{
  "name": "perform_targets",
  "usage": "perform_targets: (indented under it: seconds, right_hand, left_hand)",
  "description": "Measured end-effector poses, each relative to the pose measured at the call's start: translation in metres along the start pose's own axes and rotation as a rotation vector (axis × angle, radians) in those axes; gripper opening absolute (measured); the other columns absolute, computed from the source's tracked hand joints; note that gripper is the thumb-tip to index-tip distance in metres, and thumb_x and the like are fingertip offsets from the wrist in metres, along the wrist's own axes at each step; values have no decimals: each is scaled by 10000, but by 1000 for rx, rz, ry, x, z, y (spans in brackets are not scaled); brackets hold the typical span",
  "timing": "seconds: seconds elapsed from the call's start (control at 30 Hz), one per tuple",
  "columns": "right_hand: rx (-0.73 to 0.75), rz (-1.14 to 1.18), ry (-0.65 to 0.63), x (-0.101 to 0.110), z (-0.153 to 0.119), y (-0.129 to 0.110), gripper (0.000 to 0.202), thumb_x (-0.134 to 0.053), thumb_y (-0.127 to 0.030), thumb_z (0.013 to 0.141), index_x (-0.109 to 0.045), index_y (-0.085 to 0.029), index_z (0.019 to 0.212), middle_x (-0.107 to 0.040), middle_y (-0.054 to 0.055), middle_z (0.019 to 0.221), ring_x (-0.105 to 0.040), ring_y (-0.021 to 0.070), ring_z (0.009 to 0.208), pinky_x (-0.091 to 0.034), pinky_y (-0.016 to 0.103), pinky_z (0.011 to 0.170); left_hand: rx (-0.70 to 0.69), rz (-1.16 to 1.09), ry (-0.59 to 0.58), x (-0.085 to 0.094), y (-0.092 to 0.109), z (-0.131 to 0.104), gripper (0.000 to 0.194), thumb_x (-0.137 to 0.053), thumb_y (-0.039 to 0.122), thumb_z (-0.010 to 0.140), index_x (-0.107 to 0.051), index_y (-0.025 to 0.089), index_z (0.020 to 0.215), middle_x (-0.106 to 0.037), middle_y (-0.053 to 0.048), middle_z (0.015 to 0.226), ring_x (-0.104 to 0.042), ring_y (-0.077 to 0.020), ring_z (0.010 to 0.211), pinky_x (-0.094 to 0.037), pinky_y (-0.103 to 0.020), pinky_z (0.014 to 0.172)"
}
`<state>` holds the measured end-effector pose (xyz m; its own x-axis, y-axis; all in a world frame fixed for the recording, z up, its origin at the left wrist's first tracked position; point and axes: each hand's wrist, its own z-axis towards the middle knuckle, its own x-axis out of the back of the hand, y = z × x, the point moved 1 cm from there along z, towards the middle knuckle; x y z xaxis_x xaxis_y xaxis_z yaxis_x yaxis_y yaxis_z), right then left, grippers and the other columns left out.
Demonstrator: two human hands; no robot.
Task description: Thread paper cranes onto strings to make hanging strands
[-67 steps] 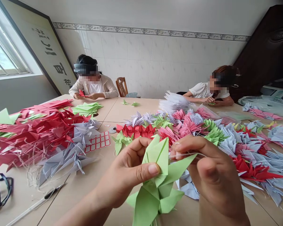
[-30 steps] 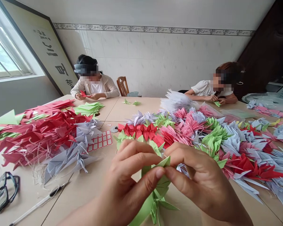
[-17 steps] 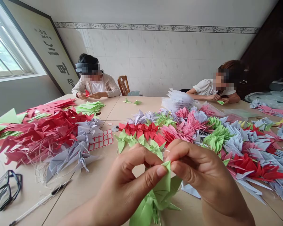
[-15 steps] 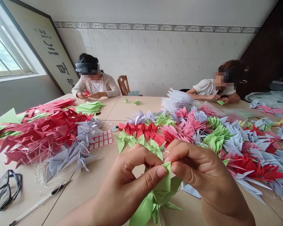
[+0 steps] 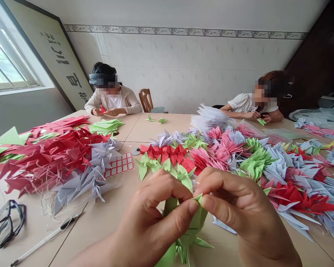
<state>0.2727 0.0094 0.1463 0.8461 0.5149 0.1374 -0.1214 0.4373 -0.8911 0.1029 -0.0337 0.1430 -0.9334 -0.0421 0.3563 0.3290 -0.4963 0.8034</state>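
Both my hands pinch a folded green paper crane (image 5: pixel 193 224) in front of me, low in the view. Thumb and forefinger of my left hand (image 5: pixel 161 211) grip it near its upper tip. Opposite, my right hand (image 5: pixel 236 211) presses its thumb and fingertips on the same tip, fingers curled. A small white bit, perhaps thread, shows between the right fingertips. Below hang more green folded points (image 5: pixel 183 254), partly hidden by my hands. Just beyond them lies a row of green paper cranes (image 5: pixel 156 163), with red cranes (image 5: pixel 167 154) behind.
Red folded papers (image 5: pixel 50 159) and pale blue cranes (image 5: pixel 91 185) heap at left. Glasses (image 5: pixel 9 222) and a pen (image 5: pixel 47 241) lie at front left. Many coloured cranes (image 5: pixel 256 159) spread at right. Two people (image 5: pixel 114 98) (image 5: pixel 263 102) sit across the table, each folding paper.
The tip of the green crane has bent over between my fingertips, and its upper part has tilted. My right thumb has moved slightly in toward the left one.
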Motion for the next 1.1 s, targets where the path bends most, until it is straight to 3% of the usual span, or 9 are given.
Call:
perform_targets:
  seconds: [0.3, 0.73, 0.93, 1.1]
  right_hand:
    - [40, -44, 17, -2, -5, 3, 115, -587, -181, 917, -630, -244, 831, -585, -55, 751, -540, 91, 698, -443, 199, 638]
    - [90, -103, 113, -9, -6, 3, 195, -540, -93, 846, -501, -231, 714, -501, -62, 685, -499, 108, 675, -409, 223, 609]
    - [-42, 137, -17, -5, -3, 5, 148, -569, -240, 920, -605, -230, 777, -543, -37, 736, -491, 119, 685, -411, 242, 628]
    - [-21, 124, -14, -4, -1, 7, 175, -554, -288, 949, -613, -228, 796, -543, -32, 732, -500, 123, 691, -419, 248, 631]
  left_hand:
    - [-71, 51, 2, -1, 0, -2, 139, -637, 212, 892, -596, 209, 760, -583, 55, 684, -523, -97, 675, -405, -236, 662]
    - [-99, 25, -42, -3, 2, 0, 120, -645, 168, 878, -620, 195, 764, -613, 39, 692, -531, -105, 680, -408, -247, 689]
    - [57, -185, -70, -3, -2, -2, 211, -637, 264, 889, -592, 195, 695, -570, 29, 669, -506, -115, 657, -410, -249, 635]
    - [110, -258, -76, -3, -3, -1, 224, -636, 285, 888, -586, 197, 688, -557, 30, 673, -512, -117, 667, -412, -257, 657]
